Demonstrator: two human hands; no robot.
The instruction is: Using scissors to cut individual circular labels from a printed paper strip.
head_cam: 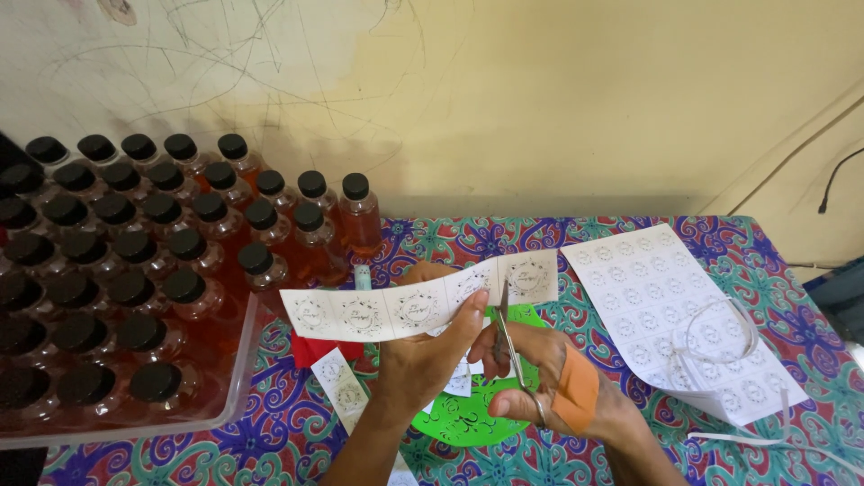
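**Ana:** Where the patterned tablecloth (504, 236) runs out on the left, what sits there?

**Ben:** A clear plastic tray (236, 378), packed with small bottles of amber-orange liquid (310, 247), each with a black screw cap. More of the same bottles stand beyond the tray, back toward the scuffed cream wall (540, 90).

**Ana:** And just right of the tray?

**Ben:** A red scrap (310, 349) peeks out on the cloth, with a short cut strip of labels (340, 385) lying beside it. Above those, the left hand (427, 346) is raised, thumb and fingers pinched shut on the lower edge of a long paper strip of round printed labels (418, 306). That strip stretches from over the tray's right rim across to the scissors.

**Ana:** So the scissors are farther right of the tray?

**Ben:** Yes. The right hand (540, 378) has its fingers closed through the handles of metal scissors (511, 346), blades pointing up and meeting the strip near its right end. I can't tell whether the blades are apart or shut. An orange plaster covers the back of that hand. Under both hands lies a green paper piece (468, 418).

**Ana:** Farthest from the tray?

**Ben:** An uncut white sheet of the same round labels (648, 288) rests flat on the cloth, with trimmed white paper offcuts (720, 333) curled on top of it.
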